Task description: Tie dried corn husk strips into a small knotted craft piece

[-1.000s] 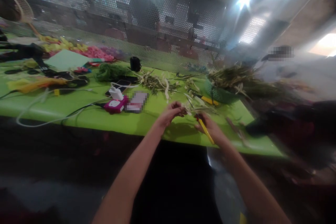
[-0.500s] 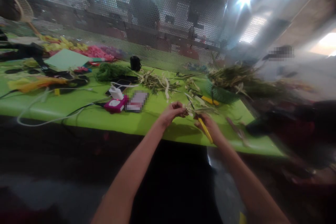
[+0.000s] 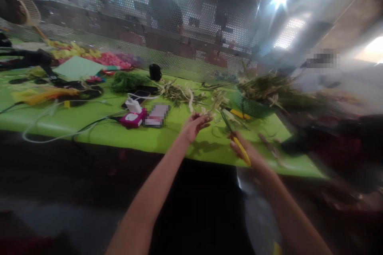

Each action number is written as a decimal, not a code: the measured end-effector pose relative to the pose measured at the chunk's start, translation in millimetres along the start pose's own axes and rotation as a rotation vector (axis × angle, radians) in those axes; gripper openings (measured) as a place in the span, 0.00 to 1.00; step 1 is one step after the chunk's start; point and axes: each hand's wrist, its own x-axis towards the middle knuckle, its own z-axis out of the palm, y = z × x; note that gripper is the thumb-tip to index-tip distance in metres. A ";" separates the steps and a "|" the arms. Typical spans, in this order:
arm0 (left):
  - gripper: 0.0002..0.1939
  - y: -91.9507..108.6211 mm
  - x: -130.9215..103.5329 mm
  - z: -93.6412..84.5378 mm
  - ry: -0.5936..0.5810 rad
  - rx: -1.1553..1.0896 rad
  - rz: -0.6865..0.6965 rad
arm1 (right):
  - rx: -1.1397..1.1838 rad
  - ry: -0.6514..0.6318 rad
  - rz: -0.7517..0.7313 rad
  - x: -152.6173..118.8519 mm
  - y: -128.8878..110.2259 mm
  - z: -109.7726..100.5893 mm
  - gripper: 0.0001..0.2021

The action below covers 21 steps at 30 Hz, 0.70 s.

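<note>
My left hand (image 3: 194,124) is closed, its fingertips pinching a pale, dried plant sprig (image 3: 206,114) above the table. My right hand (image 3: 243,148) is wrapped round a yellow-handled tool (image 3: 241,150). Its long, thin, dark blade points up and left towards loose plant stems; whether it is scissors or a knife I cannot tell. The tool is apart from my left hand. Beyond both hands lie pale stems and leaves (image 3: 220,97) and a heap of dried plant bits (image 3: 175,91).
Right of the heap, a green basket (image 3: 254,107) holds a plant bundle, with a yellow object (image 3: 239,114) before it. On the left are a phone (image 3: 157,114), a magenta power socket (image 3: 131,118) with cables, a black mug (image 3: 154,72) and green strands (image 3: 125,81). A mesh screen (image 3: 191,48) stands behind the table.
My right hand has drawn back to the right and down with the yellow-handled tool, away from my left hand. My left hand has shifted slightly left, still holding the sprig.
</note>
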 end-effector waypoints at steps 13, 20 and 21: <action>0.15 -1.7 1.0 -0.2 0.032 0.003 0.002 | -0.115 -0.028 -0.015 10.8 1.7 9.1 0.15; 0.16 -2.1 1.2 0.2 0.029 -0.006 -0.002 | -0.098 0.003 -0.018 10.8 2.6 11.2 0.16; 0.16 -2.2 1.3 0.1 0.029 -0.007 0.000 | -0.088 0.007 -0.016 11.1 2.7 11.5 0.15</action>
